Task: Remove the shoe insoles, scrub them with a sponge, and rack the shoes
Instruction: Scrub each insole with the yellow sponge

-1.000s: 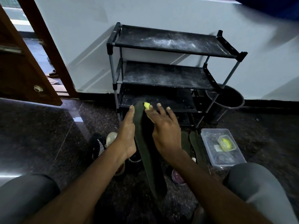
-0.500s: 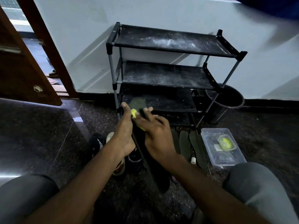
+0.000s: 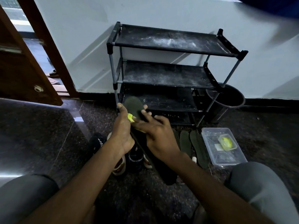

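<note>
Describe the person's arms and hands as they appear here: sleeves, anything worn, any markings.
Both forearms are bare right down to the bottom edge of the picture, so no sleeves show. The left hand and the right hand wear no gloves, and no watch, band or ring can be seen on either wrist or on the fingers. No marks or tattoos can be made out in this dim light. Grey fabric covers both knees.

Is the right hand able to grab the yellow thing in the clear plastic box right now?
Probably not straight away. The right hand is busy pressing a yellow sponge on the insole. The plastic box sits open on that side with nothing covering the yellow thing, so once freed it likely could.
</note>
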